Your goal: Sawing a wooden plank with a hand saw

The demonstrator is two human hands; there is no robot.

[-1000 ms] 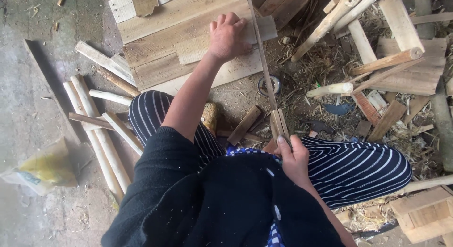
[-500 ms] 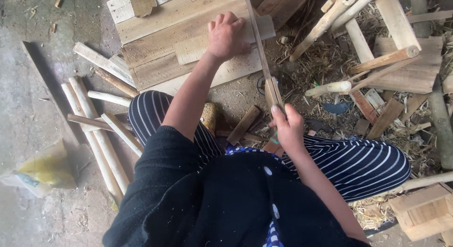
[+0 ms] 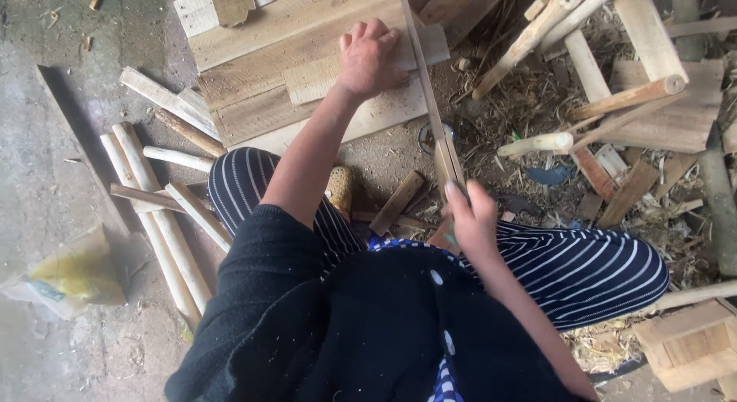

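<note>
While the left hand [image 3: 367,58] lies flat, fingers spread, pinning the plank panel [image 3: 292,72] at the far side, the right hand [image 3: 470,218] is closed round the wooden handle of a handsaw [image 3: 430,102], blade running far-left along the panel's right edge. Risk: blade sits just beside the left fingers; a jump would nick them.

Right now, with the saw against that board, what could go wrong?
1. The left hand presses the wooden board right beside the saw blade; a jump of the blade could cut its fingers.
2. The board lies on loose planks and dirt, so it may shift under the stroke.
3. Round sticks and scraps crowd the striped legs, a likely trip or roll hazard.
</note>
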